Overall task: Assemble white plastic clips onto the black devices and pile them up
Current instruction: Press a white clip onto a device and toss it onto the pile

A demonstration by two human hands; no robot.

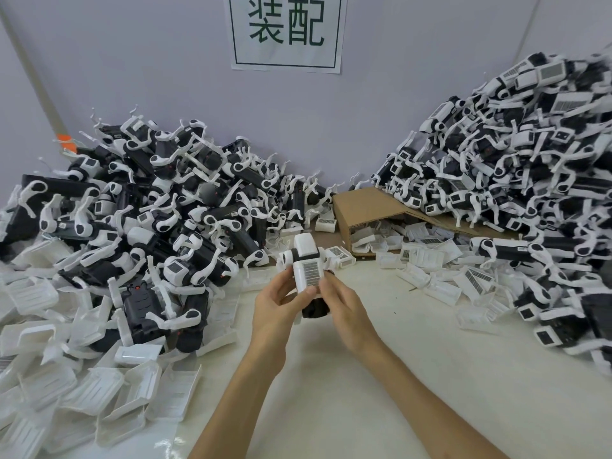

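Both my hands hold one black device (316, 308) above the middle of the table. A white plastic clip (308, 265) with a barcode label sits on top of it. My left hand (276, 308) grips the device from the left, thumb against the clip's lower edge. From the right, my right hand (347, 309) holds the device, its fingertips on the clip's side. Most of the black body is hidden between my palms.
A pile of black devices with white arms (149, 210) fills the left. A taller pile (530, 167) rises at the right. Loose white clips (99, 392) lie at front left and around an overturned cardboard box (367, 203). The white table (381, 376) lies below my arms.
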